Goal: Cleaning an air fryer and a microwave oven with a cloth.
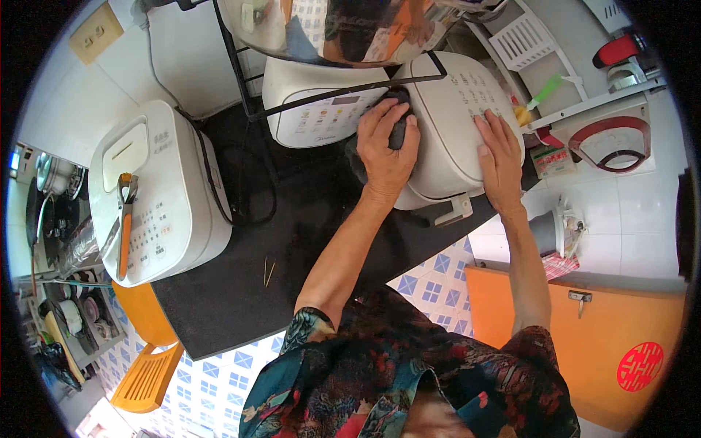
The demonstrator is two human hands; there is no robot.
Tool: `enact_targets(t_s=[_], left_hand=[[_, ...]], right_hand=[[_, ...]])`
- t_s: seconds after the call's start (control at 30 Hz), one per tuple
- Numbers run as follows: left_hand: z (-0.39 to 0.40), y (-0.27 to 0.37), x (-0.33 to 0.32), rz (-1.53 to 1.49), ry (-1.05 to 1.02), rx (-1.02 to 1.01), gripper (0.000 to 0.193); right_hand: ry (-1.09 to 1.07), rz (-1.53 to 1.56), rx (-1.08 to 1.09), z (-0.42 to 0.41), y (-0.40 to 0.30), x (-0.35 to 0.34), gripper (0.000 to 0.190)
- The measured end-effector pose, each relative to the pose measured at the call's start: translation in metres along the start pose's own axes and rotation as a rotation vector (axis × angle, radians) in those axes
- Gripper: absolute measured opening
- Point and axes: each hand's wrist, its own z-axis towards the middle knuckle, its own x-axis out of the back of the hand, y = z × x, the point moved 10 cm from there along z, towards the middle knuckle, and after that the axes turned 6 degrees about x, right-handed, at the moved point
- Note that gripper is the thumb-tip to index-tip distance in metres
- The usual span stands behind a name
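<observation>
My left hand [388, 145] grips a dark grey cloth [398, 131], bunched under the fingers against the near-left side of a white rice cooker [438, 126]. Flat on that cooker's lid, towards its right edge, lies my right hand [501, 159], holding nothing. The lid is down and bears printed writing. A white handle or latch [454, 211] juts from the cooker's near end. Just left of the cloth stands a white Midea appliance [323, 115] with a button panel. Part of the cloth is hidden by my left hand.
A black wire rack [339, 98] carries a shiny metal vessel [350, 33] above the appliances. On the black tabletop [263, 235] lie thin sticks [268, 272] and a black cord [211, 169]. Orange-handled scissors [125, 230] rest on another white cooker [191, 202]. An orange chair [148, 378] stands below left.
</observation>
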Motion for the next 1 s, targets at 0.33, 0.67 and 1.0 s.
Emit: enact_targets(t_s=[0.33, 0.67, 1.0], left_hand=[[-0.051, -0.035, 0.010, 0.086, -0.021, -0.039, 0.033], [-0.133, -0.075, 0.028, 0.250, -0.171, 0.030, 0.035], [-0.100, -0.180, 0.042, 0.100, 0.150, 0.938, 0.025]], right_hand=[[0.001, 0.006, -0.001, 0.001, -0.001, 0.002, 0.043], [0.001, 0.027, 0.004, 0.001, 0.000, 0.001, 0.043], [0.022, 0.026, 0.011, 0.003, -0.003, 0.004, 0.043]])
